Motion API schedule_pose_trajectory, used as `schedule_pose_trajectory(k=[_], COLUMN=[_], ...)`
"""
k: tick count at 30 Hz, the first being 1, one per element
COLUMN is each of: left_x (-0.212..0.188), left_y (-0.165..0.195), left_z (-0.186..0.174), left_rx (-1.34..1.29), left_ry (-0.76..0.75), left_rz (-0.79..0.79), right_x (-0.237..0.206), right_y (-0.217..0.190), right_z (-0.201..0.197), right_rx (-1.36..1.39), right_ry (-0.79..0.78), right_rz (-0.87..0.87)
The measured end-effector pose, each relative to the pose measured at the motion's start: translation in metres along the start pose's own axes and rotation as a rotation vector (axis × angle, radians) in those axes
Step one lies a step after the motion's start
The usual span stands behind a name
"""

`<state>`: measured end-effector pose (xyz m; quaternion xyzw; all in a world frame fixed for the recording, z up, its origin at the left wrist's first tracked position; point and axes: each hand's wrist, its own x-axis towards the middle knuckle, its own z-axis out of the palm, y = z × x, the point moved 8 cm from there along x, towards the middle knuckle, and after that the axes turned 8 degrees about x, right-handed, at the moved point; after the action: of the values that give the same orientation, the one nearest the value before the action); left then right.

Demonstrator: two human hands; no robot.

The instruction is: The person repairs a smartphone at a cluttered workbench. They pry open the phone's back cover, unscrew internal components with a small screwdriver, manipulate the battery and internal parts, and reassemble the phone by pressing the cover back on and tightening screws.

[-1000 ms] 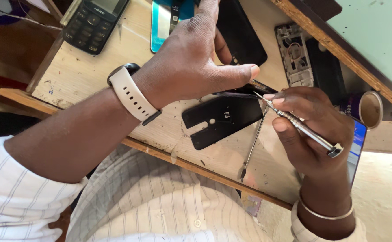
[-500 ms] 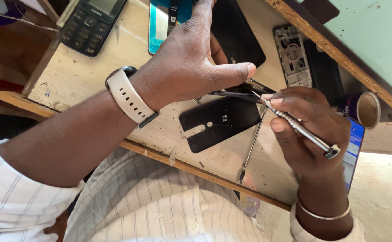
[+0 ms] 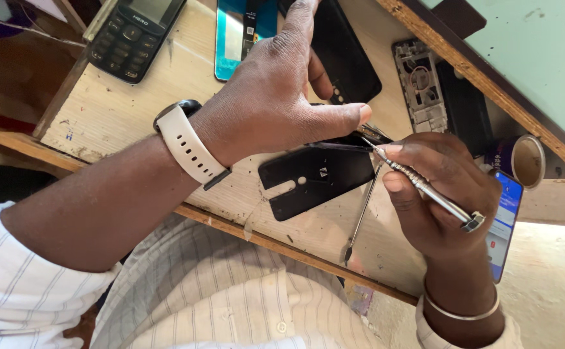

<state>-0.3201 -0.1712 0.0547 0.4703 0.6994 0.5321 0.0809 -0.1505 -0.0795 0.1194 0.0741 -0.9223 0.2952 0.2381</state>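
My left hand (image 3: 281, 97), with a white-strapped watch (image 3: 188, 145) on the wrist, presses down on a dark opened phone (image 3: 353, 137), most of which it hides. My right hand (image 3: 440, 187) grips a thin metal screwdriver (image 3: 424, 189) like a pen, its tip at the phone's edge just beside my left thumb. A black phone back cover (image 3: 314, 178) lies flat on the worn wooden bench (image 3: 134, 110) below my left hand. A slim metal pry tool (image 3: 360, 216) lies beside the cover, under my right hand.
A black keypad phone (image 3: 134, 35) lies at the far left. A teal phone panel (image 3: 234, 32), a black panel (image 3: 344, 55) and a stripped phone frame (image 3: 421, 84) lie beyond. A small round tin (image 3: 521, 158) and a lit smartphone (image 3: 505, 220) sit right.
Almost nothing has changed. Both hands stay in place on the phone, with only a slight shift of the view.
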Motion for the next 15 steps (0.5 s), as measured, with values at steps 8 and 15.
schedule_pose_trajectory(k=[8, 15], left_x=[-0.001, -0.002], left_y=[0.002, 0.002], left_z=[-0.002, -0.002], left_rx=[0.0, 0.013], left_ry=[-0.002, 0.005], left_rz=[0.003, 0.035], right_x=[0.001, 0.001], right_y=[-0.01, -0.009], right_z=[0.004, 0.003], right_rx=[-0.091, -0.063], right_ry=[-0.004, 0.012], right_rz=[-0.062, 0.052])
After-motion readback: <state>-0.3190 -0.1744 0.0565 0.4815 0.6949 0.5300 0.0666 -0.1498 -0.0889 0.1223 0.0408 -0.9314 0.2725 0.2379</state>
